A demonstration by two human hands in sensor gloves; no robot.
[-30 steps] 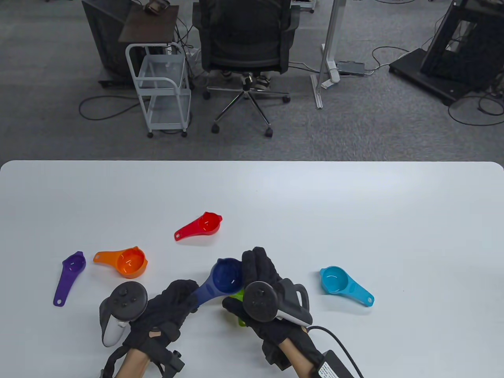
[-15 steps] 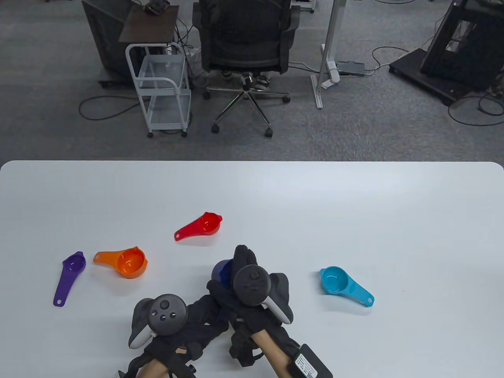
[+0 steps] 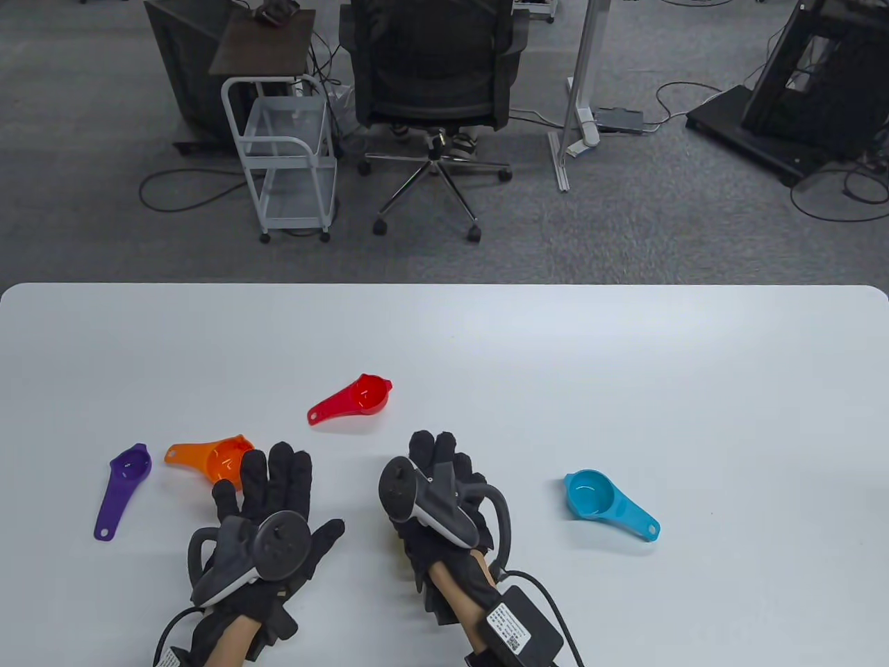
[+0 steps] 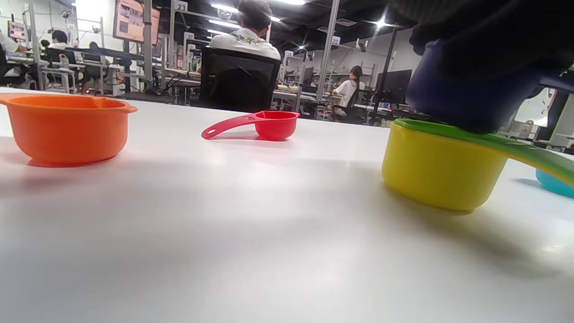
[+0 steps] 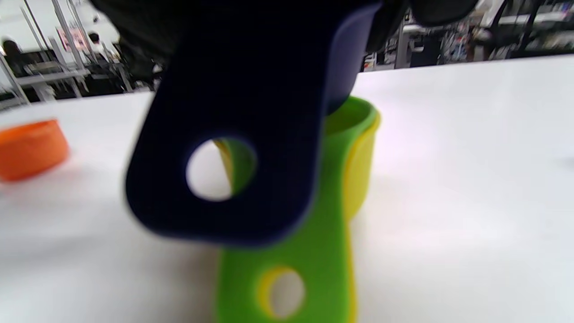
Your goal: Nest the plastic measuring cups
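Observation:
My right hand grips the dark blue cup, which it hides in the table view. In the left wrist view the dark blue cup sits low over the green cup, which is nested in the yellow cup. The right wrist view shows the blue handle above the green handle and the yellow cup. My left hand is open and empty, its fingers spread beside the orange cup. The red cup, purple cup and light blue cup lie apart on the table.
The white table stretches far and right of the cups. An office chair and a white cart stand on the floor beyond the far edge.
My left hand has let go of the dark blue cup's handle, moved left to the orange cup and opened. My right hand now holds the blue cup alone, over the green and yellow cups.

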